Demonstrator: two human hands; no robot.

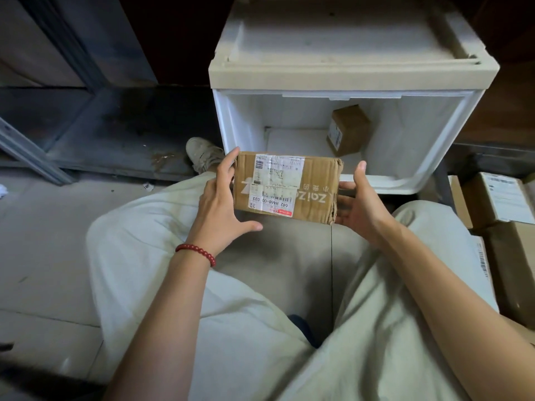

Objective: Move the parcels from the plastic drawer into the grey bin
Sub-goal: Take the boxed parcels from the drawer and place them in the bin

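I hold a brown cardboard parcel (311,189) with white shipping labels just in front of the pulled-out white plastic drawer (405,180). My left hand (220,204) grips its left end and my right hand (359,204) its right end. A smaller brown parcel (351,128) leans tilted against the drawer's back wall. No grey bin is clearly in view.
More cardboard parcels (503,204) are piled at the right edge. My legs in pale trousers fill the lower frame, with one shoe (202,154) left of the drawer. A dark metal shelf base (115,131) runs along the left, above a tiled floor.
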